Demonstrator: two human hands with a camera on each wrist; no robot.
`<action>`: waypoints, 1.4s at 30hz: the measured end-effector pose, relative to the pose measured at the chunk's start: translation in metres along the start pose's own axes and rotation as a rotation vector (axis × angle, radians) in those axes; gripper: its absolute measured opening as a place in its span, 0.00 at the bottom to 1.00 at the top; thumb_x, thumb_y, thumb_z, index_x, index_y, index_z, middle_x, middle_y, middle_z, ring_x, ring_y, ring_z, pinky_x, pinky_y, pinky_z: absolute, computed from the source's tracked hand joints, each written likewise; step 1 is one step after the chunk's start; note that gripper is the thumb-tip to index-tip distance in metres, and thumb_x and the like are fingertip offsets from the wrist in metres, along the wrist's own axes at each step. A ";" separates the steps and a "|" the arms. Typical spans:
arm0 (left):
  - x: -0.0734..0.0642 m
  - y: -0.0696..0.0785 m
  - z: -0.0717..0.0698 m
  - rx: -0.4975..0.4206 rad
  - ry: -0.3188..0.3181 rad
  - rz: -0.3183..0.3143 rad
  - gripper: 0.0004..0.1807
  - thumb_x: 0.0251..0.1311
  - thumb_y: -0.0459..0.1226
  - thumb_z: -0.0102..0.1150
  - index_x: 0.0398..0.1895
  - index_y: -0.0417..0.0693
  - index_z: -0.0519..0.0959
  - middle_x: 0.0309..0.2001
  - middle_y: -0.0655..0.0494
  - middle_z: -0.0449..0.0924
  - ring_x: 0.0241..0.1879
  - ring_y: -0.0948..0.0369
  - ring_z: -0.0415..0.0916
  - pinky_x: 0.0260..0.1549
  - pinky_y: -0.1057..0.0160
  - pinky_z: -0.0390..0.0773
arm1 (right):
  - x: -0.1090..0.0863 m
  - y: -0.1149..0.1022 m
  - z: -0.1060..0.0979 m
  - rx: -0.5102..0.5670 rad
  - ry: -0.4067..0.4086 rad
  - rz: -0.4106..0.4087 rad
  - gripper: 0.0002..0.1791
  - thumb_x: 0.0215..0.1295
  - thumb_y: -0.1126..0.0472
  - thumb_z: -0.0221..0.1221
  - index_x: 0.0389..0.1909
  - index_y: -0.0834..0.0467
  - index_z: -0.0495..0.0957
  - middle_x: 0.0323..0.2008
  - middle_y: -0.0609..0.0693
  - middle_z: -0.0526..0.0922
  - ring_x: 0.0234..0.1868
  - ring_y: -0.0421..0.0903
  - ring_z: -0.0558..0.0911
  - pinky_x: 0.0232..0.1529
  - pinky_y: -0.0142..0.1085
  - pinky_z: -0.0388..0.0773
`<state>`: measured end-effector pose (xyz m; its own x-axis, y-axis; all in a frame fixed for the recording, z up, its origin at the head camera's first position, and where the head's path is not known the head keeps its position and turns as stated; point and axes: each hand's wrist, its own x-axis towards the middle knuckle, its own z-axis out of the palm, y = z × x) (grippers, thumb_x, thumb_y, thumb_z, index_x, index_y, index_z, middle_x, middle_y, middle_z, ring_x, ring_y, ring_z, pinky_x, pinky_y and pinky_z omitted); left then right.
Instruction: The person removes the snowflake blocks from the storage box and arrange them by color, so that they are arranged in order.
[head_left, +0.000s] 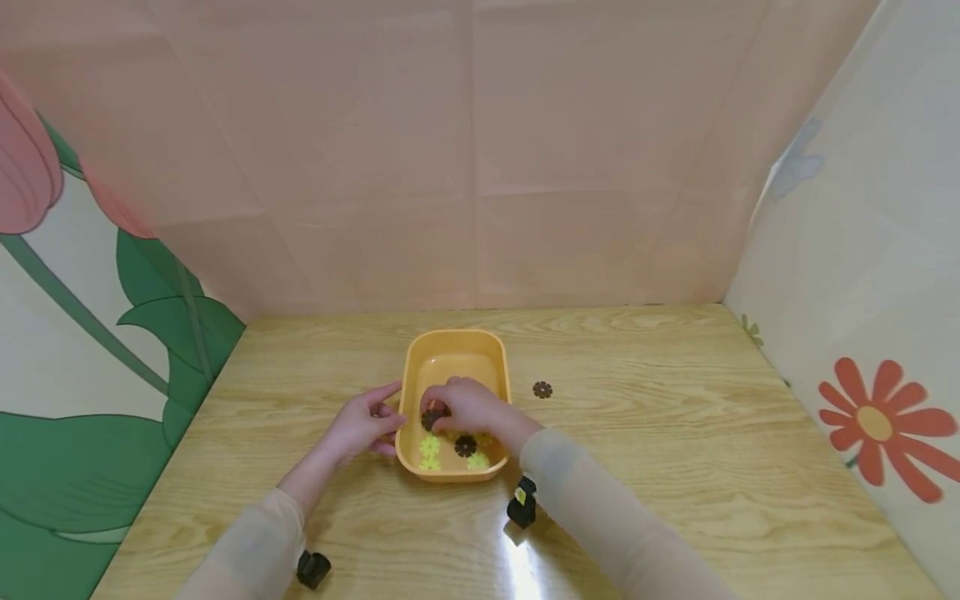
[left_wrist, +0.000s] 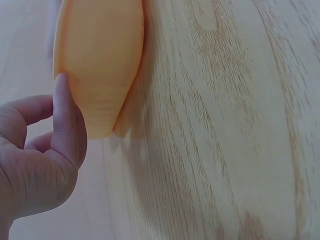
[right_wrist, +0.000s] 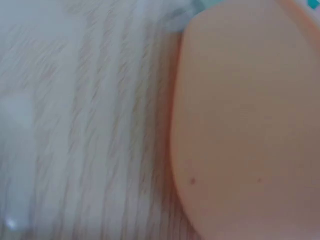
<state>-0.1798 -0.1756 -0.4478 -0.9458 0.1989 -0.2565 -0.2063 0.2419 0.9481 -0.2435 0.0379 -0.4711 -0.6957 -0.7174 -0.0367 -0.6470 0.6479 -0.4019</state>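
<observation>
A yellow-orange plastic tray (head_left: 453,340) stands on the table between both hands. Inside lie light-green toothed interlocking discs (head_left: 430,447) and a dark brown disc (head_left: 465,446). My right hand (head_left: 468,404) reaches over the tray's right side and pinches another dark brown disc (head_left: 431,420) between thumb and fingers. At the left wall my left hand (head_left: 360,425) rests its relaxed fingers against the rim and outer side. The left wrist view has its fingertip (left_wrist: 61,80) touching the tray wall (left_wrist: 105,60). Only the tray's outer wall (right_wrist: 245,120) fills the right wrist view, blurred; the right hand is hidden there.
One brown disc (head_left: 542,389) lies on the wooden table (head_left: 675,433) right of the tray. Dark wrist devices (head_left: 522,503) hang under both sleeves. A pink sheet (head_left: 472,167) backs the table, with flower-printed panels (head_left: 873,421) at the sides.
</observation>
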 end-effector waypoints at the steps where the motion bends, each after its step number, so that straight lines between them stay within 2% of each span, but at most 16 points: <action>1: 0.000 0.000 0.000 0.005 0.001 0.001 0.35 0.63 0.25 0.60 0.74 0.39 0.61 0.36 0.45 0.73 0.25 0.58 0.77 0.24 0.56 0.88 | 0.000 0.000 0.000 0.020 0.014 0.001 0.14 0.61 0.53 0.69 0.47 0.44 0.80 0.31 0.38 0.75 0.34 0.39 0.72 0.36 0.31 0.72; 5: -0.001 0.000 -0.001 0.004 0.011 -0.007 0.35 0.63 0.25 0.60 0.74 0.39 0.62 0.36 0.45 0.73 0.24 0.57 0.77 0.24 0.56 0.88 | -0.002 -0.003 -0.006 0.084 0.085 -0.017 0.14 0.62 0.54 0.69 0.48 0.47 0.81 0.29 0.41 0.74 0.32 0.40 0.71 0.33 0.31 0.72; 11: -0.003 0.002 0.000 0.001 0.016 -0.008 0.35 0.63 0.25 0.60 0.74 0.38 0.61 0.36 0.45 0.73 0.25 0.57 0.77 0.25 0.56 0.88 | -0.017 -0.004 -0.021 0.193 0.183 -0.056 0.15 0.61 0.56 0.69 0.48 0.51 0.81 0.33 0.40 0.77 0.37 0.40 0.74 0.41 0.32 0.77; 14: -0.003 0.002 0.001 0.001 0.016 -0.010 0.36 0.63 0.25 0.60 0.74 0.39 0.62 0.36 0.45 0.73 0.25 0.57 0.78 0.26 0.55 0.88 | -0.031 0.002 -0.030 0.266 0.226 -0.065 0.15 0.61 0.58 0.70 0.48 0.52 0.81 0.34 0.40 0.78 0.39 0.41 0.76 0.43 0.35 0.79; 16: -0.003 0.003 0.001 0.004 0.017 -0.008 0.36 0.62 0.25 0.60 0.74 0.39 0.62 0.36 0.44 0.73 0.25 0.57 0.77 0.26 0.55 0.88 | -0.041 0.008 -0.037 0.308 0.259 -0.072 0.15 0.60 0.60 0.70 0.47 0.53 0.81 0.34 0.41 0.79 0.39 0.43 0.77 0.42 0.41 0.81; 20: -0.003 0.004 0.002 0.016 0.025 -0.002 0.35 0.62 0.25 0.61 0.73 0.39 0.63 0.37 0.44 0.73 0.25 0.57 0.77 0.26 0.55 0.88 | -0.062 0.027 -0.045 0.339 0.339 -0.058 0.16 0.58 0.63 0.71 0.47 0.55 0.82 0.34 0.43 0.79 0.38 0.46 0.78 0.41 0.47 0.82; 27: -0.004 0.005 0.002 0.022 0.024 0.000 0.36 0.62 0.25 0.61 0.74 0.39 0.62 0.37 0.45 0.72 0.25 0.56 0.77 0.26 0.53 0.88 | -0.099 0.062 -0.048 0.406 0.431 0.055 0.17 0.56 0.65 0.71 0.47 0.58 0.82 0.35 0.46 0.81 0.39 0.46 0.79 0.42 0.47 0.84; 32: -0.003 0.004 0.002 0.020 0.025 0.003 0.36 0.62 0.25 0.61 0.74 0.40 0.62 0.37 0.45 0.72 0.25 0.56 0.77 0.26 0.53 0.88 | -0.119 0.094 -0.038 0.429 0.469 0.117 0.16 0.56 0.66 0.71 0.47 0.60 0.82 0.37 0.48 0.82 0.40 0.46 0.79 0.46 0.44 0.82; 38: -0.003 0.004 0.002 0.023 0.024 0.002 0.36 0.62 0.26 0.61 0.74 0.40 0.62 0.37 0.45 0.72 0.25 0.56 0.77 0.25 0.54 0.88 | -0.136 0.124 -0.026 0.460 0.453 0.207 0.17 0.58 0.65 0.70 0.48 0.62 0.81 0.38 0.51 0.82 0.40 0.47 0.80 0.45 0.34 0.82; 42: -0.002 0.003 0.002 0.019 0.022 0.007 0.36 0.62 0.25 0.61 0.74 0.39 0.62 0.36 0.44 0.73 0.25 0.56 0.77 0.25 0.54 0.88 | -0.144 0.136 -0.023 0.451 0.448 0.267 0.18 0.58 0.64 0.70 0.49 0.61 0.80 0.40 0.51 0.82 0.42 0.48 0.79 0.47 0.35 0.82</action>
<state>-0.1775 -0.1730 -0.4447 -0.9525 0.1799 -0.2458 -0.1953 0.2585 0.9461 -0.2386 0.2352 -0.4991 -0.9381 -0.3098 0.1551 -0.3095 0.5482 -0.7769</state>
